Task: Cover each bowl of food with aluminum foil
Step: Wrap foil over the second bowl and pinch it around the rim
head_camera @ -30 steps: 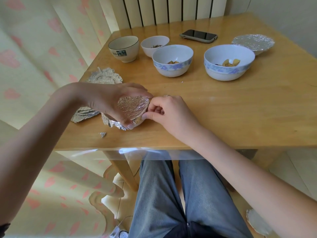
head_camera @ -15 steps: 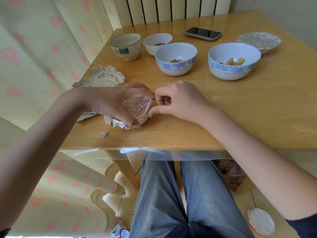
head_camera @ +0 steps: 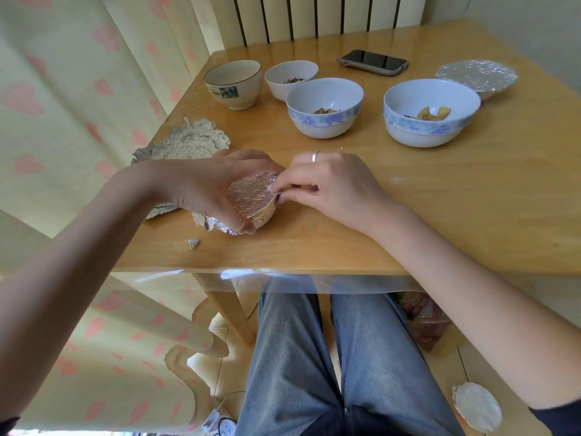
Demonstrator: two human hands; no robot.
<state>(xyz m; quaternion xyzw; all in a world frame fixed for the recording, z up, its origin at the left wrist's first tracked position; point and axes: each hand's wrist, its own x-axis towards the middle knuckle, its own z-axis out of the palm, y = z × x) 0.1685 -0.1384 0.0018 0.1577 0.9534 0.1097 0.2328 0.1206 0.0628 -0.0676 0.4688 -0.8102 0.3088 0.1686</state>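
Near the table's (head_camera: 440, 215) front edge, toward its left corner, the left hand (head_camera: 201, 187) curls around a small foil-covered bowl (head_camera: 251, 199), gripping it from the left. The right hand (head_camera: 327, 184) pinches the foil at the bowl's right rim. Spare crumpled foil (head_camera: 195, 141) lies by the left edge. Four uncovered bowls stand toward the far edge, and a covered bowl (head_camera: 476, 77) sits near the far right corner.

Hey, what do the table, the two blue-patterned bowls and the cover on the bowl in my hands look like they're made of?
Table: light wood under a glossy clear coat or film; grain and window glare show.
Blue-patterned bowls: likely glazed ceramic, perhaps melamine; smooth white shine, printed floral band.
Cover: aluminum foil, silvery, finely crinkled, folded over the rim.
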